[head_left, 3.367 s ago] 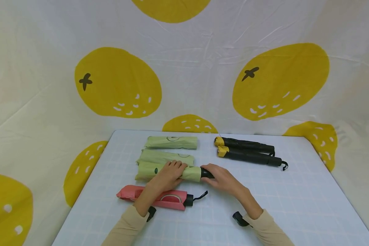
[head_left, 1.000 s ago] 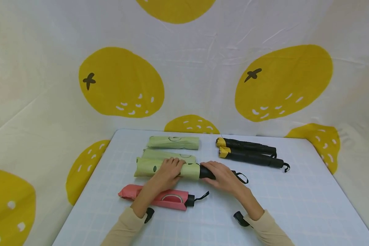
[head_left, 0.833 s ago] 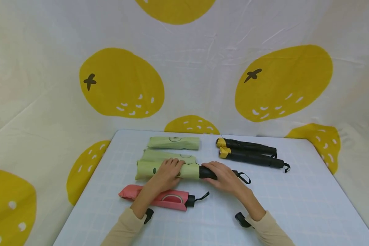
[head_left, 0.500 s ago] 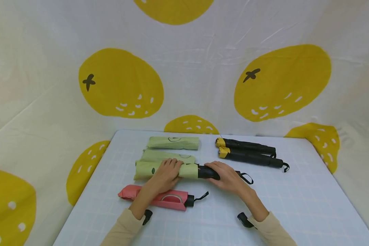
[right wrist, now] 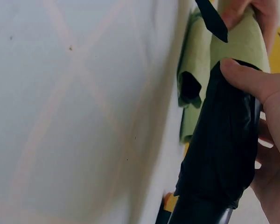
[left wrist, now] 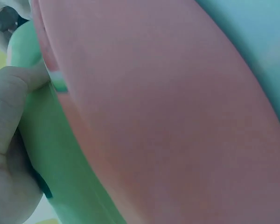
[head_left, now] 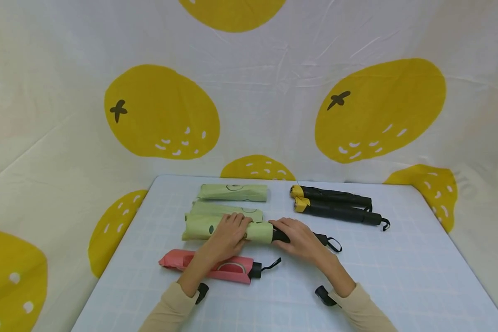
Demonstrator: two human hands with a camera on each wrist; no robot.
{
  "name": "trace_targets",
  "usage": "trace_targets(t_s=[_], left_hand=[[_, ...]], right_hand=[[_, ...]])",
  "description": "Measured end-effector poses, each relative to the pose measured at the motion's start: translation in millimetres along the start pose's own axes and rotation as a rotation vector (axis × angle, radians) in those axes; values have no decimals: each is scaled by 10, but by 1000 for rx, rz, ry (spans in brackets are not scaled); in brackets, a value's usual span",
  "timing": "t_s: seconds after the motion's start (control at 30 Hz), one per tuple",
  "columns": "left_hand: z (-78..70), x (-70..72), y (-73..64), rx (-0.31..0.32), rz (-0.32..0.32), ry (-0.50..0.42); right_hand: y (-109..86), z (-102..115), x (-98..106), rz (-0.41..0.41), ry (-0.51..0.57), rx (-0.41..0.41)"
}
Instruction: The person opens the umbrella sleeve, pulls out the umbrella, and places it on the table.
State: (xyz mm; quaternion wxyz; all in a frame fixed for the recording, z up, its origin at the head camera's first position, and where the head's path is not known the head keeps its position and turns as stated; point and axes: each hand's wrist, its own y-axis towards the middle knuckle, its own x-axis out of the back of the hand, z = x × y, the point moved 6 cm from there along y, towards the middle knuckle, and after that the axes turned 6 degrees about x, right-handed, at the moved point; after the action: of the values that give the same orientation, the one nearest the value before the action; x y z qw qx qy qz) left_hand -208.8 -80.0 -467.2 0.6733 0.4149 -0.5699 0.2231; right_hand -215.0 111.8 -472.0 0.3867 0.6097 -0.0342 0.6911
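A folded black umbrella (head_left: 280,235) lies across the middle of the table, its left part inside a light green sleeve (head_left: 198,228). My left hand (head_left: 229,236) grips the sleeve near its right end; in the left wrist view the thumb lies along the green sleeve (left wrist: 51,135). My right hand (head_left: 299,239) holds the umbrella just beyond the sleeve's edge. Its thumb presses the black fabric (right wrist: 224,135) at that edge in the right wrist view. The umbrella's handle and loop strap (head_left: 335,245) stick out right of this hand. How much is inside the sleeve is hidden.
Two more light green sleeves (head_left: 236,192) lie behind. Two black umbrellas with yellow ends (head_left: 338,212) lie at the back right. A pink umbrella (head_left: 236,263) with a black handle lies in front, partly beneath the left forearm. A patterned cloth (head_left: 265,101) hangs behind the table.
The umbrella's handle and strap, hidden 3.4 s ago, now show right of my right hand. Since half a second ago that hand has shifted slightly left, with less black showing beside the sleeve.
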Motion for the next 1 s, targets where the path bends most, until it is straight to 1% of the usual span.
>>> trace_targets(t_s=[0.1,0.27,0.33,0.53,0.7,0.83,0.93,1.0], left_hand=[[14,-17,-3,4,11,-11],[62,-59,-24,28,59,-17],[85,-70,-39,37,73,-17],[146,-69,-65,40,66,-18],[185,-67,-83,56,102,-2],[216,-59,-97,49,83,8],[235,-57,-102,32,55,14],[250,-55,-109,30,52,18]], right_hand=[[-14,-3,1,-20,-24,32],[-50,-20,10,-43,-52,65],[-72,-31,21,-51,-63,68],[-129,-77,71,-62,-86,64],[-179,-116,101,-54,-111,55],[-211,-148,125,-43,-113,46],[-229,-168,154,-53,-116,51],[-240,-180,165,-58,-119,59]])
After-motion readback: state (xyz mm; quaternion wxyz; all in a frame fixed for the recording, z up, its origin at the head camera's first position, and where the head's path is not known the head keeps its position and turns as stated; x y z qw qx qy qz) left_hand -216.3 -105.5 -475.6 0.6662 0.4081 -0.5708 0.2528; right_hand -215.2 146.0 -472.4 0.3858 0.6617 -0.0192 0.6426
